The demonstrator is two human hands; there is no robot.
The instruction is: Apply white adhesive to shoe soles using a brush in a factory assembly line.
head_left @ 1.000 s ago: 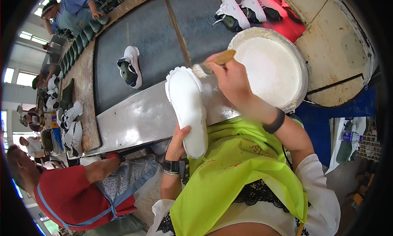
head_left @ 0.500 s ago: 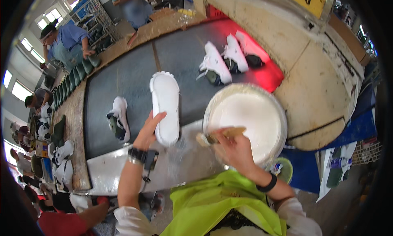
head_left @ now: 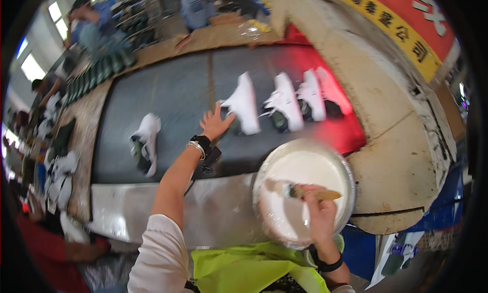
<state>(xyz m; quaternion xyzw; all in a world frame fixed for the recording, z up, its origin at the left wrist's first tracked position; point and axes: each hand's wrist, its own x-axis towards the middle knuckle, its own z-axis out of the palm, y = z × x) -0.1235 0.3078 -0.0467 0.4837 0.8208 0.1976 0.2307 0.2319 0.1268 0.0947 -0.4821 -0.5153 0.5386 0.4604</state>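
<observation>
My left hand [head_left: 216, 123] reaches over the dark belt with its fingers spread, right beside a white shoe [head_left: 244, 104] with a dark green inside. Whether a fingertip still touches that shoe, I cannot tell. In my right hand [head_left: 321, 214] is a wooden-handled brush [head_left: 302, 192], its bristle end pointing left above a round tub [head_left: 258, 191] of white liquid. Further right on the belt, white shoes [head_left: 284, 102] stand in a row under red light. A single white and green shoe [head_left: 147, 143] lies to the left.
A metal ledge [head_left: 152, 211] runs along the belt's near edge. The beige machine housing [head_left: 391, 156] borders it on the right. Green boots [head_left: 96, 74] line the far left side, with more shoes [head_left: 63, 178] below them. Co-workers [head_left: 94, 21] stand beyond.
The white sole piece has left my left hand; a white shoe now stands on the belt there. My left hand reached forward and opened. My right hand moved the brush right, over the tub.
</observation>
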